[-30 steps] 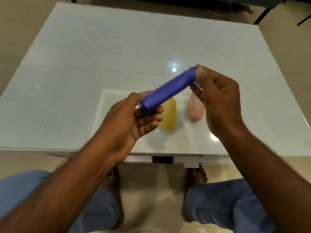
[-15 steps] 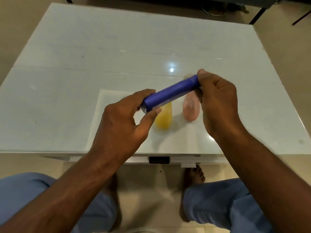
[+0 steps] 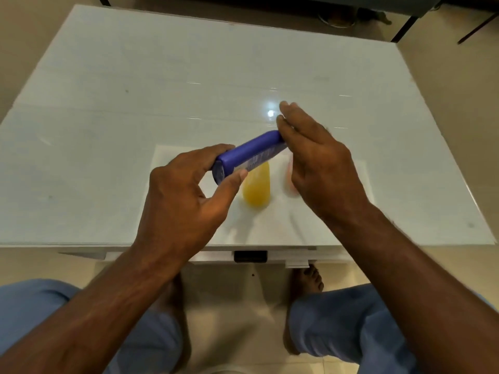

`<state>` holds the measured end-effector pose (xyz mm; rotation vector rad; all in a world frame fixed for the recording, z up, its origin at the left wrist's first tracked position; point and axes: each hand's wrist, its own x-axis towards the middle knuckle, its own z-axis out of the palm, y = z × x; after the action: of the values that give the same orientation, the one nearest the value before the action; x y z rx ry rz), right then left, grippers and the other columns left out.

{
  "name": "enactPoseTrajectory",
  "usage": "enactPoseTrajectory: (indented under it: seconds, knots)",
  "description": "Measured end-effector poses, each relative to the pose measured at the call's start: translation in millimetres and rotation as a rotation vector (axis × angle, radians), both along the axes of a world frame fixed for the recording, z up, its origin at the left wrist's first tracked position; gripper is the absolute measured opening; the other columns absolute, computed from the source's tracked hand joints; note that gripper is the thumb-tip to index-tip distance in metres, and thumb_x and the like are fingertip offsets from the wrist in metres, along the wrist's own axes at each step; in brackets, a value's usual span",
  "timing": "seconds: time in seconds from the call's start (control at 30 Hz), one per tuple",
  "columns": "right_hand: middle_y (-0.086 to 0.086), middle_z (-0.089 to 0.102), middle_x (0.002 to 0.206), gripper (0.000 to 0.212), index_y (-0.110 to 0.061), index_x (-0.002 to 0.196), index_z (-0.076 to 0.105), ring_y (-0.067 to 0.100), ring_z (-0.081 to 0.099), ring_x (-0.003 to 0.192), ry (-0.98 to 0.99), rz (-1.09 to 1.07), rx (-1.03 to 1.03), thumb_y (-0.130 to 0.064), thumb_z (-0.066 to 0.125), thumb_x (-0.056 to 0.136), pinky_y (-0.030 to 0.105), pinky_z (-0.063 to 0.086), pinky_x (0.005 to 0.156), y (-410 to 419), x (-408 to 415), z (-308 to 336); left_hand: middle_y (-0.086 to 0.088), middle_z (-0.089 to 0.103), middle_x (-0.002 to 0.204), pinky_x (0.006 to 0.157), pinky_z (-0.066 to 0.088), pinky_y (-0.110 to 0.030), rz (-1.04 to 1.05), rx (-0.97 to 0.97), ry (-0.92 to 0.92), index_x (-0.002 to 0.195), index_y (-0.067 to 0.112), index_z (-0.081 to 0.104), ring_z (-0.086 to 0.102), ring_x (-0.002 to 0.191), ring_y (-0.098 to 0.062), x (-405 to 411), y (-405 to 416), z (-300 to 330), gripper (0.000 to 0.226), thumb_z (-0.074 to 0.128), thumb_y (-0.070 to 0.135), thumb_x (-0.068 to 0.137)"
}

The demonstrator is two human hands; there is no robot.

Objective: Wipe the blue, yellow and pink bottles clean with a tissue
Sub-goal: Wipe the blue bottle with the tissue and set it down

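My left hand [image 3: 186,195] is gripping the base end of the blue bottle [image 3: 249,155], holding it tilted above the table [image 3: 108,103]. My right hand [image 3: 316,157] is resting against its far end with fingers straight. The yellow bottle [image 3: 257,188] is lying on a white sheet [image 3: 270,225] under my hands. My right hand is hiding most of the pink bottle [image 3: 289,182]. I am seeing no tissue.

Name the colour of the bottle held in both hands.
Blue bottle, with a pale printed label along its side; head view.
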<state>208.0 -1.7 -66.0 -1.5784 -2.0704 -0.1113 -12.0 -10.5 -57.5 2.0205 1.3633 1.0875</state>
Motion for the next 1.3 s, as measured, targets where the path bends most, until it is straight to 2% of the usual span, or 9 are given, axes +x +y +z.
enactPoseTrajectory:
  seconds: [0.17,0.27,0.33,0.57,0.7,0.8,0.93,1.1,1.3]
  knots:
    - [0.024,0.048,0.159,0.061,0.008,0.148,0.054,0.035,0.043,0.153,-0.126,0.332,0.063,-0.039,0.030,0.116,0.049,0.031,0.131,-29.1,-37.9,9.1,0.010,0.074,0.103,0.070,0.057,-0.031,0.020,-0.007,-0.037,0.116,0.018,0.072,0.069,0.086,-0.012,1.4,0.7,2.9,0.027,0.068,0.034,0.094]
    - [0.018,0.046,0.163,0.043,0.000,0.153,0.051,0.032,0.046,0.153,-0.046,0.167,0.049,-0.011,0.051,0.111,0.054,0.052,0.112,-12.8,-25.1,0.5,0.016,0.070,0.101,0.062,0.054,-0.024,0.038,-0.026,-0.061,0.120,0.024,0.069,0.067,0.082,-0.015,-1.2,0.0,4.1,0.030,0.069,0.040,0.095]
    - [0.016,0.048,0.162,0.058,-0.004,0.153,0.052,0.030,0.049,0.150,0.073,0.027,-0.026,0.012,0.060,0.097,0.053,0.054,0.112,-1.9,-8.8,0.5,0.016,0.070,0.103,0.059,0.053,-0.018,0.050,-0.044,-0.061,0.124,0.025,0.068,0.067,0.085,-0.015,-2.9,-0.2,5.2,0.035,0.067,0.044,0.094]
    - [0.014,0.049,0.162,0.056,-0.005,0.152,0.053,0.029,0.051,0.149,0.051,0.082,-0.019,0.009,0.060,0.098,0.057,0.055,0.110,-5.1,-11.7,1.0,0.034,0.064,0.099,0.073,0.056,-0.012,0.077,-0.116,-0.136,0.114,0.042,0.063,0.066,0.094,0.008,2.8,2.0,6.7,0.019,0.066,0.045,0.095]
    - [0.016,0.058,0.154,0.052,-0.002,0.145,0.062,0.026,0.059,0.142,0.232,-0.064,-0.008,0.012,0.060,0.095,0.036,0.048,0.119,2.0,7.3,6.4,0.019,0.073,0.098,0.082,0.061,-0.023,0.119,-0.343,-0.356,0.108,0.038,0.066,0.071,0.097,-0.001,-0.1,7.3,5.4,0.026,0.061,0.053,0.088]
    - [0.019,0.059,0.152,0.039,0.001,0.144,0.061,0.030,0.060,0.141,0.207,0.097,0.105,-0.001,0.055,0.106,0.031,0.051,0.116,-8.7,-2.6,14.4,0.016,0.075,0.100,0.084,0.062,-0.030,0.131,-0.410,-0.439,0.109,0.037,0.067,0.073,0.098,-0.007,-0.1,10.0,6.2,0.026,0.063,0.051,0.088]
    - [0.016,0.064,0.147,0.037,-0.004,0.143,0.064,0.029,0.064,0.134,0.187,0.172,0.065,-0.006,0.059,0.106,0.055,0.061,0.093,-11.8,-15.8,1.7,0.022,0.072,0.103,0.078,0.059,-0.016,0.117,-0.253,-0.287,0.118,0.036,0.064,0.073,0.093,-0.001,4.4,5.3,7.9,0.029,0.071,0.042,0.091]
    - [0.013,0.073,0.132,0.035,0.001,0.134,0.068,0.023,0.069,0.122,0.369,0.114,0.130,0.001,0.067,0.100,0.035,0.058,0.103,-12.2,-18.9,11.3,0.015,0.071,0.104,0.077,0.057,-0.016,0.147,-0.086,-0.260,0.121,0.025,0.066,0.070,0.094,-0.010,0.3,7.3,10.6,0.036,0.078,0.033,0.088]
    - [0.017,0.074,0.123,0.035,-0.003,0.127,0.068,0.032,0.074,0.110,0.212,0.344,0.332,0.001,0.077,0.094,0.048,0.059,0.090,-36.4,-36.3,27.9,0.006,0.064,0.112,0.085,0.048,-0.026,0.030,0.262,-0.061,0.119,0.018,0.064,0.060,0.101,-0.016,-5.0,5.3,9.7,0.037,0.077,0.035,0.089]
